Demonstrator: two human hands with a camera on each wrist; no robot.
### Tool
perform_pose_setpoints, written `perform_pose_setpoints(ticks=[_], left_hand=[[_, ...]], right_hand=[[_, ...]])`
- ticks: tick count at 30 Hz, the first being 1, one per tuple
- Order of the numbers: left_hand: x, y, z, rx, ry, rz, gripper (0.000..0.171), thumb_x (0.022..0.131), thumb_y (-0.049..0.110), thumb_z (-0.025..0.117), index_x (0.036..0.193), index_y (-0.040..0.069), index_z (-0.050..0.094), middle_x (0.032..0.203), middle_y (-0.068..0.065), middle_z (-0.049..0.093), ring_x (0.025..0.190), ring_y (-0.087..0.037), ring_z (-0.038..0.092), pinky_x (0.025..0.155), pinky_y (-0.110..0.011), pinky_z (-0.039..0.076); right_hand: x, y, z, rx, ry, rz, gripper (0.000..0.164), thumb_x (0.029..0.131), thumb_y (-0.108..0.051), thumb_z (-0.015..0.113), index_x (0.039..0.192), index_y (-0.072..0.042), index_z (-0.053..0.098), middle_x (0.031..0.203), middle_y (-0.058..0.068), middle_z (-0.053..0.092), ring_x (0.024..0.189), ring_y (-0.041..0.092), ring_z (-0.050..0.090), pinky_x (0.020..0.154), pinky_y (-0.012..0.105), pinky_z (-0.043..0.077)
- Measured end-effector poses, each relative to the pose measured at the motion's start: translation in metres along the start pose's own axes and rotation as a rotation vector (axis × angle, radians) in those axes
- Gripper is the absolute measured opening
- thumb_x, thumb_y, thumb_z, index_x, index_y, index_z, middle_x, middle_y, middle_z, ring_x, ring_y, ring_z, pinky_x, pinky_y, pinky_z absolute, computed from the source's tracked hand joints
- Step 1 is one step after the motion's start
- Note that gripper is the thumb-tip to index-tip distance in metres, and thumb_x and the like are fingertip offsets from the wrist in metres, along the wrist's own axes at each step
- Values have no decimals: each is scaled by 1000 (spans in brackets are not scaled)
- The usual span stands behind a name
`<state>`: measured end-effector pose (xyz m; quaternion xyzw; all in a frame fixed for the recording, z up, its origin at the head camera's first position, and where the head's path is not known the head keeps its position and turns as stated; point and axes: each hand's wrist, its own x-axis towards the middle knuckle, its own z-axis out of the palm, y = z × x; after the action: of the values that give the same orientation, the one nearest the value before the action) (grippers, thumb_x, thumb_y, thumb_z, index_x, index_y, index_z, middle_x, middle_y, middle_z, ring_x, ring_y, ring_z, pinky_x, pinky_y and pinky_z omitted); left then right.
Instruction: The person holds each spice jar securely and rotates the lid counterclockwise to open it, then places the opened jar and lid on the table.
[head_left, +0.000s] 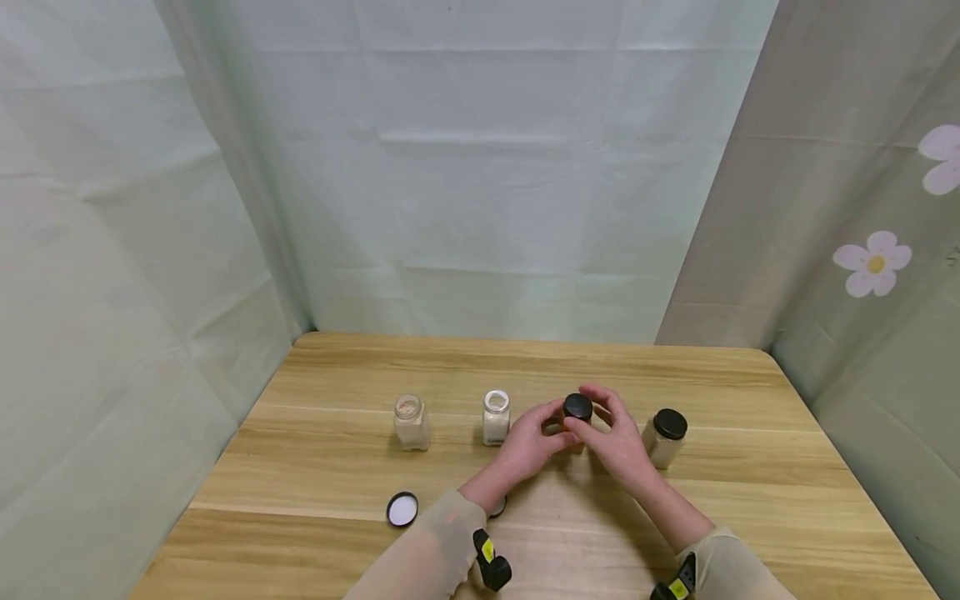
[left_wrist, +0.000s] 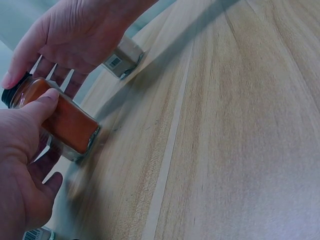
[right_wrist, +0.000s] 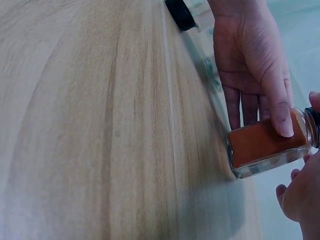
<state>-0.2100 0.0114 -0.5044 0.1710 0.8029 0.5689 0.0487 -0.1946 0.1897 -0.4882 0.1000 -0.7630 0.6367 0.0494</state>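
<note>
A square glass spice jar of orange-red powder with a black lid stands near the middle of the table. My left hand grips its body, the thumb lying across the glass. From the other side, my right hand holds the lid between thumb and fingers. In the head view the hands cover most of this jar. Left of it are two uncapped jars, one of white powder and one of beige powder. To the right of my right hand is a jar with its black lid on.
One black-rimmed lid lies with its white inside up on the front left of the wooden table. A second lid is partly hidden by my left forearm. Pale curtains hang behind the table and at both sides.
</note>
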Motion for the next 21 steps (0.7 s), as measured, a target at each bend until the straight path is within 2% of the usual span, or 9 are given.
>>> perform_pose_setpoints(ticks=[11, 21], left_hand=[[1, 0, 1, -10, 0, -3, 55, 91, 30, 81, 141, 22, 63, 126, 3, 66, 124, -17, 58, 106, -38, 45], [0, 1, 2, 1, 11, -2, 54, 89, 31, 82, 139, 23, 64, 121, 6, 67, 123, -16, 59, 105, -37, 46]], right_hand=[[1, -1, 0, 29, 29, 20, 61, 87, -14, 84, 137, -1, 51, 138, 14, 52, 132, 27, 44, 116, 53, 26], [2, 0, 1, 28, 35, 15, 54, 89, -14, 82, 131, 1, 52, 144, 19, 50, 133, 27, 43, 116, 53, 27]])
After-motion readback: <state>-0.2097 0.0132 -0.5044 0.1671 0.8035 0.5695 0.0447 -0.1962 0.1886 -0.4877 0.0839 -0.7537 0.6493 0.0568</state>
